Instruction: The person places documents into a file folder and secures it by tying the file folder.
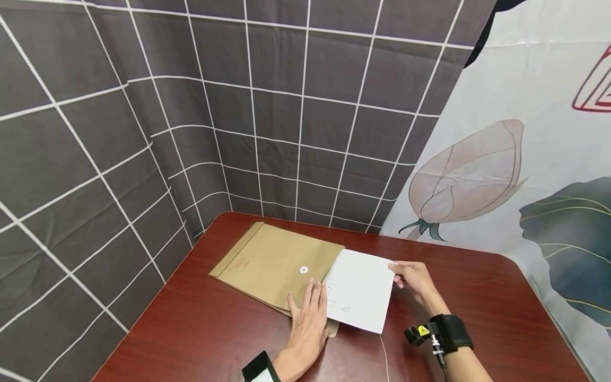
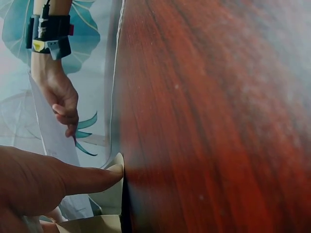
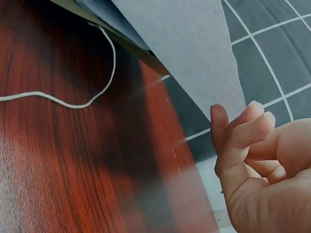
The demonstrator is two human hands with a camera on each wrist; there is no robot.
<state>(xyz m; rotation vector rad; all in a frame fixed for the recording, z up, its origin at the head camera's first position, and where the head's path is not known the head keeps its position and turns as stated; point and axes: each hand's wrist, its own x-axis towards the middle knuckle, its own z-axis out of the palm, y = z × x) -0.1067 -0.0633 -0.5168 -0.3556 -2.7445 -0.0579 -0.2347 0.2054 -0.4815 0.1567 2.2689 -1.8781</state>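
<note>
Pinching the far outer corner of a sheet of white paper, the person's right hand has its fingertips clamped on the edge opposite the mouth of a brown envelope. The paper lies partly within that mouth and sticks out to the right, between the two hands, its held corner raised off the red-brown table.

What seems to matter most is how paper and mouth line up: the envelope's long axis slants from far left to near right, and the bare part of the paper carries on roughly in that direction, toward the right fingers. The left hand is nearer the mouth. It rests palm down on the envelope's near side, its fingers extended and the smallest one apart, while the thumb touches the envelope's flap. Whether that thumb also presses the paper cannot be told.

Near the left fingertips is a round white button on the envelope. A thin white string trails over the table from beneath the paper, on the person's side.
</note>
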